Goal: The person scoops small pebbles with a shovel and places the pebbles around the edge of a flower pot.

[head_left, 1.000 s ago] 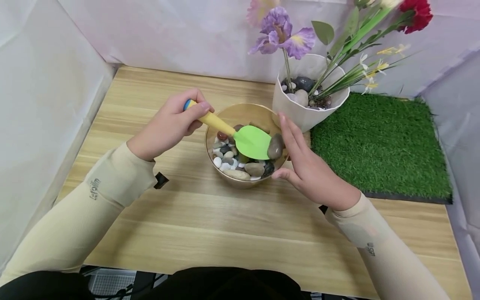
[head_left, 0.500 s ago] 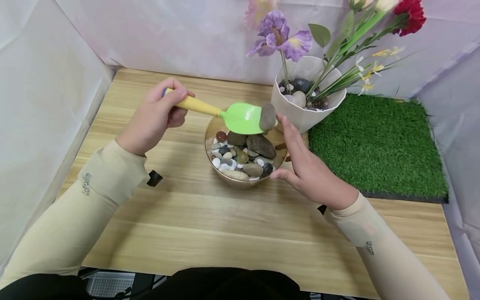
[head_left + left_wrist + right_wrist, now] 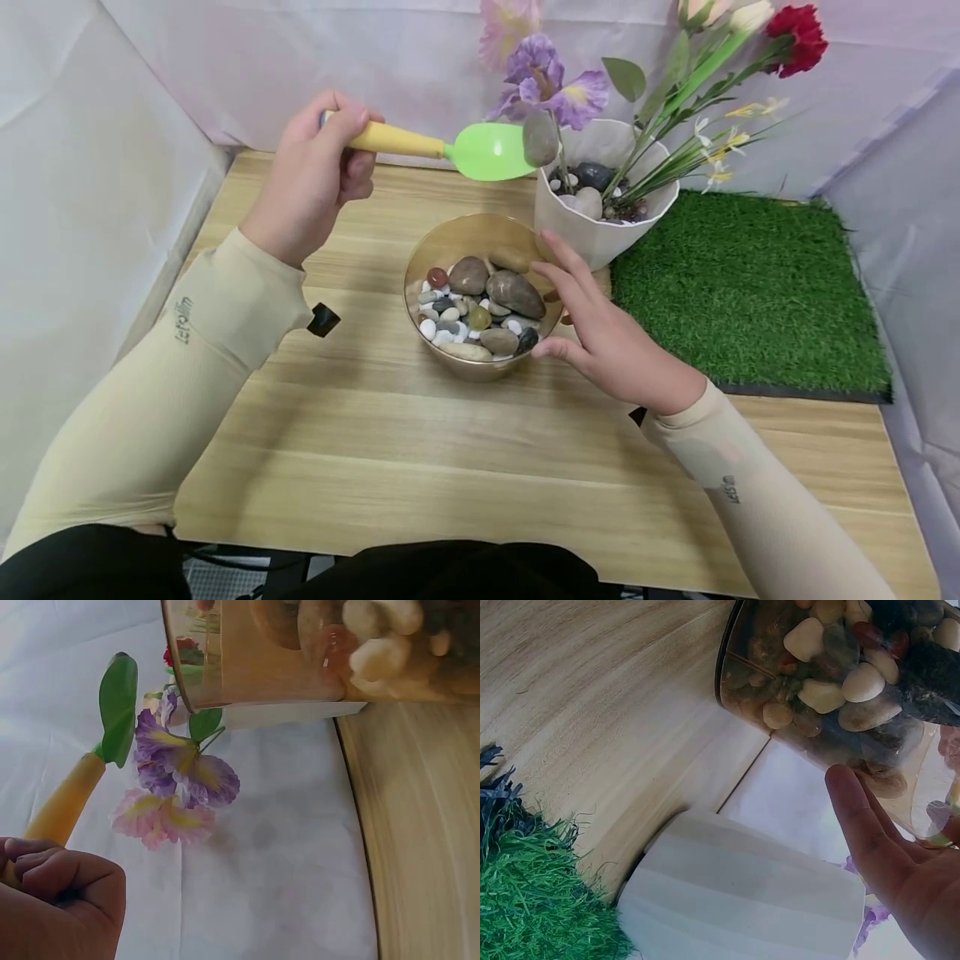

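My left hand (image 3: pixel 318 171) grips the yellow handle of a toy shovel (image 3: pixel 487 152) with a light green blade, raised above the back of a clear amber bowl (image 3: pixel 480 371). On the blade's tip rests a grey-brown stone (image 3: pixel 540 139), close to the flowers. Inside the bowl lie several pebbles (image 3: pixel 480 317) in white, grey and brown, and larger brown stones (image 3: pixel 516 294). My right hand (image 3: pixel 603 342) lies against the bowl's right side with its fingers extended; in the right wrist view a fingertip (image 3: pixel 844 780) meets the clear wall.
Behind the bowl to the right stands a white pot (image 3: pixel 577 237) holding stones, a purple iris (image 3: pixel 555 79) and other artificial flowers. A green turf mat (image 3: pixel 750 292) lies on the wooden table (image 3: pixel 465 467) at right. White cloth (image 3: pixel 337 50) hangs behind.
My left hand has lifted the shovel up and away from the bowl's contents, with the stone still on its tip. The right hand stays at the bowl, its fingers slightly more spread.
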Action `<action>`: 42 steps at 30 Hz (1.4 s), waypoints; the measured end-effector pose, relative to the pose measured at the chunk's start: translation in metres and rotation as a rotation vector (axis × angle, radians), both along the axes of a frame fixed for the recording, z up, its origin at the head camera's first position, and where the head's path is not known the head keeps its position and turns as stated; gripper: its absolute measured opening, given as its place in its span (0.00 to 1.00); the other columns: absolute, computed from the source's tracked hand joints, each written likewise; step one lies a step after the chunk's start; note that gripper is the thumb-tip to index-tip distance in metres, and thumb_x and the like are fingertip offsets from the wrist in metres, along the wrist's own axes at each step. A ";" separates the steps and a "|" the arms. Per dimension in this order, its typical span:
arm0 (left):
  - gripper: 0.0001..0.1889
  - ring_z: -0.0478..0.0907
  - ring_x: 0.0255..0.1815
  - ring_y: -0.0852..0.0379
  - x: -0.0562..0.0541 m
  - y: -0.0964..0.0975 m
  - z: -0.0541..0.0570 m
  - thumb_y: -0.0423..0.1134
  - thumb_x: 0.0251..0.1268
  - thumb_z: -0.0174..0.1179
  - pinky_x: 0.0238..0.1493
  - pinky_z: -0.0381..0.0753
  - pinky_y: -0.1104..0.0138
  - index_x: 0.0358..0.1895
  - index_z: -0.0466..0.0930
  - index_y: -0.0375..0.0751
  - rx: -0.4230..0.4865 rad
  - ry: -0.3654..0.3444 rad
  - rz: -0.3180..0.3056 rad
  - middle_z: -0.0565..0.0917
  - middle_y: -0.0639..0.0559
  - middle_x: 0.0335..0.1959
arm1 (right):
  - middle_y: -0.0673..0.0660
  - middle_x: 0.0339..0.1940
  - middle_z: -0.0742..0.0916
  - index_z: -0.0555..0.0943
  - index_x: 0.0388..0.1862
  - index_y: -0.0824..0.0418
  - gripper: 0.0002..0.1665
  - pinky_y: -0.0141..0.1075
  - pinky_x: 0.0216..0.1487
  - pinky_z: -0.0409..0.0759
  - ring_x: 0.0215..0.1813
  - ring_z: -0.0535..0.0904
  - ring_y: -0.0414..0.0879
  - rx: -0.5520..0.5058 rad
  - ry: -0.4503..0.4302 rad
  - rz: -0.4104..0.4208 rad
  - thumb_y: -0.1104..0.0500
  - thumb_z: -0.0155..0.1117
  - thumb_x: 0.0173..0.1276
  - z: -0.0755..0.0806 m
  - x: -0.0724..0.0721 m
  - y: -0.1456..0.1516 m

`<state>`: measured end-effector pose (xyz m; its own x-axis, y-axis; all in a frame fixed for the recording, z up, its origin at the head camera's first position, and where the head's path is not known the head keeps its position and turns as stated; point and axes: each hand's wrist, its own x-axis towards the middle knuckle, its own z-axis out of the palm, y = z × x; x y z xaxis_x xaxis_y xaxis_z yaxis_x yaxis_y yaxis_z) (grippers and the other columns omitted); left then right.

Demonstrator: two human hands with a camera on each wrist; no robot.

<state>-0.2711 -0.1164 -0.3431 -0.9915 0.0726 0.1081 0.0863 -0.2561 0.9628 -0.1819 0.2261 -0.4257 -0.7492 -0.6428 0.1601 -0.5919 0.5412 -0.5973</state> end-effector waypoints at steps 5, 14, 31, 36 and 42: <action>0.10 0.57 0.24 0.53 -0.008 0.007 0.008 0.36 0.87 0.55 0.24 0.51 0.68 0.43 0.75 0.34 -0.056 0.015 0.002 0.67 0.46 0.24 | 0.44 0.92 0.38 0.56 0.89 0.59 0.53 0.50 0.52 0.84 0.81 0.65 0.58 0.001 0.007 0.007 0.45 0.71 0.76 0.001 -0.001 -0.004; 0.09 0.61 0.24 0.53 -0.008 0.020 0.024 0.42 0.88 0.55 0.23 0.57 0.70 0.46 0.78 0.39 -0.288 0.050 0.055 0.69 0.46 0.25 | 0.44 0.92 0.38 0.54 0.90 0.59 0.54 0.52 0.56 0.84 0.82 0.64 0.57 0.011 -0.006 0.013 0.40 0.66 0.77 0.002 -0.001 -0.009; 0.14 0.66 0.28 0.51 0.015 0.032 0.028 0.52 0.89 0.53 0.35 0.65 0.64 0.52 0.77 0.45 -0.763 0.320 0.132 0.72 0.47 0.29 | 0.49 0.92 0.42 0.37 0.93 0.45 0.58 0.59 0.80 0.63 0.88 0.50 0.55 0.020 -0.181 -0.040 0.47 0.67 0.83 0.009 0.003 -0.008; 0.11 0.64 0.26 0.52 0.026 0.020 0.028 0.47 0.88 0.55 0.34 0.64 0.65 0.50 0.79 0.43 -0.726 0.390 0.125 0.70 0.48 0.27 | 0.51 0.91 0.52 0.35 0.92 0.41 0.51 0.58 0.74 0.71 0.81 0.69 0.59 -0.054 -0.227 -0.095 0.50 0.57 0.89 0.005 0.006 -0.008; 0.14 0.65 0.25 0.51 0.043 -0.005 0.029 0.46 0.87 0.57 0.32 0.65 0.64 0.53 0.82 0.38 -0.744 0.452 0.122 0.72 0.46 0.27 | 0.54 0.90 0.59 0.30 0.92 0.44 0.49 0.60 0.77 0.66 0.84 0.63 0.57 -0.102 -0.238 -0.152 0.54 0.50 0.91 0.004 0.013 -0.010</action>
<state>-0.2279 -0.1213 -0.3138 -0.8705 0.1772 0.4592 0.4857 0.4598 0.7434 -0.1694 0.2163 -0.4213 -0.8598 -0.5099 0.0260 -0.3452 0.5431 -0.7654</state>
